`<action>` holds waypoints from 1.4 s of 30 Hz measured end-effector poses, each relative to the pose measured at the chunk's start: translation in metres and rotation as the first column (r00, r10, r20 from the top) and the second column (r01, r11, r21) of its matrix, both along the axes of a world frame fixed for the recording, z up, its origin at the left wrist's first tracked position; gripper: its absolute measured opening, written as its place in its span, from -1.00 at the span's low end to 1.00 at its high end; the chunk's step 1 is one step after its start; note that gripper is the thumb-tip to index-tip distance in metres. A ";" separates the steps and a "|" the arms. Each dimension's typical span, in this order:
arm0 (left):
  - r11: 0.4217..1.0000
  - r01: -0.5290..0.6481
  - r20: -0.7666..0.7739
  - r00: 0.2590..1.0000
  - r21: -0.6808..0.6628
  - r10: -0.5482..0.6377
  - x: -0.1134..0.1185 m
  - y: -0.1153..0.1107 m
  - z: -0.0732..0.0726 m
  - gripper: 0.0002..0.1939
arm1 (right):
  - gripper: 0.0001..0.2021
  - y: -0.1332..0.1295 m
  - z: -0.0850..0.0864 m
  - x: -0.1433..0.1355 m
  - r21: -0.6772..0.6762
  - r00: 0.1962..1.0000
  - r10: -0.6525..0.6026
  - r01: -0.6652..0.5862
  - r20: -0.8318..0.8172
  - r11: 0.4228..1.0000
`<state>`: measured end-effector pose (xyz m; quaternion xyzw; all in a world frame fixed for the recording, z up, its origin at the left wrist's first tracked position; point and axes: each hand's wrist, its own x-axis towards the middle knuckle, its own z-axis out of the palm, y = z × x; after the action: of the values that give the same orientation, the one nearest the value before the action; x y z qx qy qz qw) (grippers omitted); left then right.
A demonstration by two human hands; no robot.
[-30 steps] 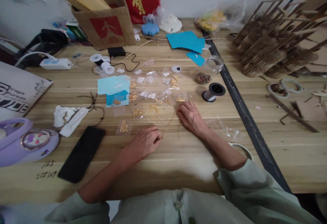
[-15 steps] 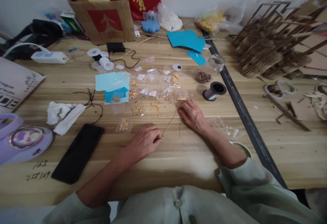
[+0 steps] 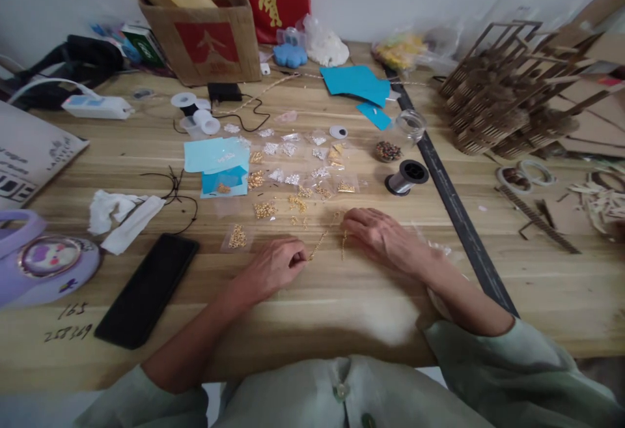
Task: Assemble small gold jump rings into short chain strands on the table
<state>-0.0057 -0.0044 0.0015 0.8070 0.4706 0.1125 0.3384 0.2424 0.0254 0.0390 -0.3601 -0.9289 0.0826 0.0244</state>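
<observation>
My left hand (image 3: 277,264) rests on the table with its fingers curled, pinching one end of a thin gold chain (image 3: 320,242). The chain runs up and to the right from those fingertips, and a second strand lies beside my right hand (image 3: 383,236). That hand's fingers are bunched together against the chain near its upper bend; its fingertips are partly hidden. Just beyond the hands are small gold pieces (image 3: 297,203), a clear bag of gold findings (image 3: 346,185) and, near my left hand, a bag of gold beads (image 3: 237,238).
A wire spool (image 3: 407,177) and a pot of dark beads (image 3: 389,150) stand beyond my right hand. A black phone (image 3: 146,290) lies to the left. Blue cards (image 3: 224,180) and silver packets (image 3: 276,148) lie farther back. A dark strip (image 3: 454,226) crosses the table at right.
My right hand has drawn back toward me, away from the bag of gold findings, its forearm swinging right. My left hand keeps its pinch on the chain, nearly still.
</observation>
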 end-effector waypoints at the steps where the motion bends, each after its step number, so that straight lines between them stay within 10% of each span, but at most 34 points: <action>1: 1.000 -0.004 0.007 1.000 -0.002 0.004 0.000 0.000 -0.001 -0.92 | -0.84 -0.005 0.002 -0.001 -0.002 0.998 0.030 -0.030 0.047 1.000; 20: 0.998 0.055 -0.120 0.991 0.024 -0.052 -0.003 -0.004 0.008 -0.90 | -0.84 -0.046 -0.018 0.013 0.140 0.976 0.133 -0.158 0.171 0.977; 42: 0.996 0.090 -0.207 0.975 0.026 -0.083 -0.002 -0.005 0.013 -0.90 | -0.86 -0.085 -0.006 0.009 -0.029 0.993 0.087 -0.085 0.078 0.996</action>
<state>-0.0075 -0.0091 0.0143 0.8399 0.4655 0.0222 0.2782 0.2515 -0.0600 0.0328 -0.3231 -0.9427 0.0808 -0.0207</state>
